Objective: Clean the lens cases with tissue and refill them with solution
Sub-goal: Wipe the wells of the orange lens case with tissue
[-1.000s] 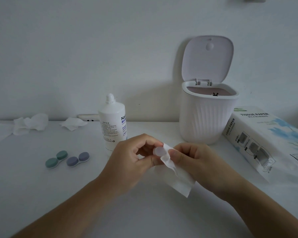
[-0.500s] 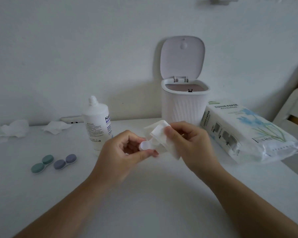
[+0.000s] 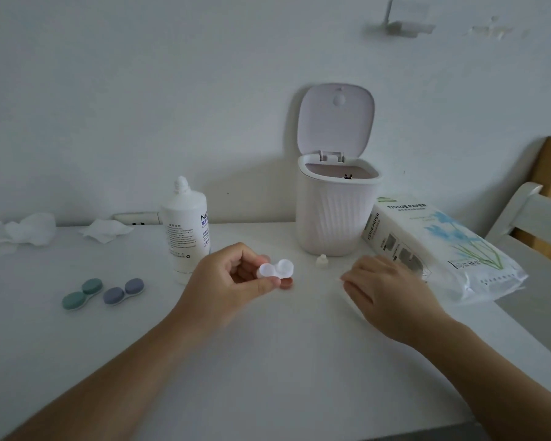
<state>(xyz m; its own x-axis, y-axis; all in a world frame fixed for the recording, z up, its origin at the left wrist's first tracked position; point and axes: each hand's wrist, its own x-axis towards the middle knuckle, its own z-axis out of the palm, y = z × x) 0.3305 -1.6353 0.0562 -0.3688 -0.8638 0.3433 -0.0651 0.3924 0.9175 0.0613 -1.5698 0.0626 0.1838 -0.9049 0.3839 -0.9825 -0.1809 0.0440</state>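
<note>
Two bare forearms, no sleeves, bare hands

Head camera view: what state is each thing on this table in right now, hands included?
Clear lens case: uncapped, pinched in left hand.
Right hand: no tissue visible in it; fingers blurred.
Solution bottle: upright, cap off.
Small white cap: standing loose by bin.
Bin: lid open.
Green case, purple case: capped, on table.
Tissue pack: lying flat.
Used tissues: crumpled.

The right hand (image 3: pixel 385 291) is blurred, so its fingers cannot be made out. The solution bottle (image 3: pixel 185 230) is partly hidden behind the left hand (image 3: pixel 226 281), its label cut short.
</note>
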